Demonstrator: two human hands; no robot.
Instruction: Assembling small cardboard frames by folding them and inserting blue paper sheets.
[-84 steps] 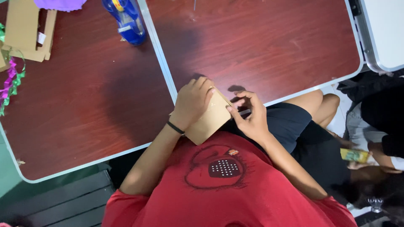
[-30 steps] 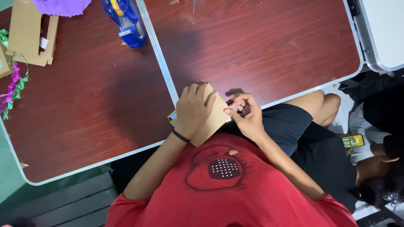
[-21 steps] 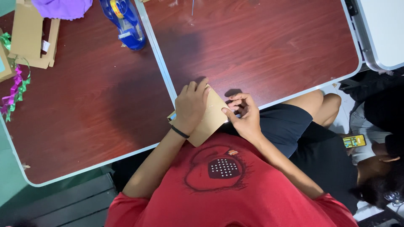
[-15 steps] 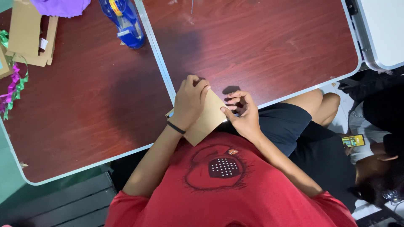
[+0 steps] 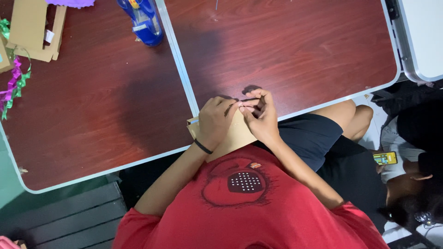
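As your head camera looks down, your left hand (image 5: 216,123) lies flat over a tan cardboard piece (image 5: 236,137) at the near edge of the dark wooden table (image 5: 295,50), its long axis slanting from your chest toward the table. Your right hand (image 5: 261,119) pinches its far edge with curled fingertips, touching the left.

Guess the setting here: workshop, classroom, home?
Likely a craft or classroom-type workspace. Folding tables with dark wood-look tops, cardboard pieces, purple and green ribbon, a blue tape dispenser. Both hands, left hand and right hand, work a cardboard piece.
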